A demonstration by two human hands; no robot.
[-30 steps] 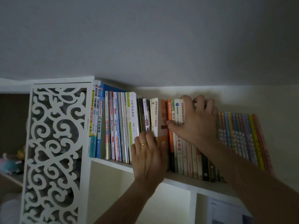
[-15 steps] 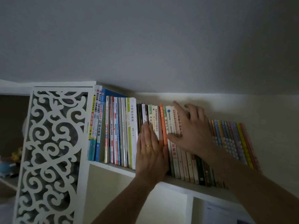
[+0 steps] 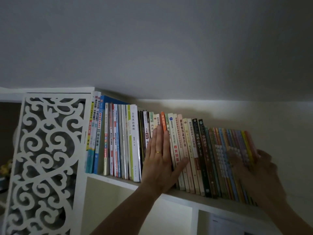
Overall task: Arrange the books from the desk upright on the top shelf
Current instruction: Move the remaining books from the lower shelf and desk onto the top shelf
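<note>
Squaring-up step. Books stand upright along top shelf, leaning slightly. Left hand flat, fingers straight, pressing spines mid-row. Right hand blurred at right end, grip unclear. Next: push row flush, likely.

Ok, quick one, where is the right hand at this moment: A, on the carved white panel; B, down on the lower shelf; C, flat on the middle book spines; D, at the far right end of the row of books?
D: the right hand sits against the colourful thin books ending the row.
</note>
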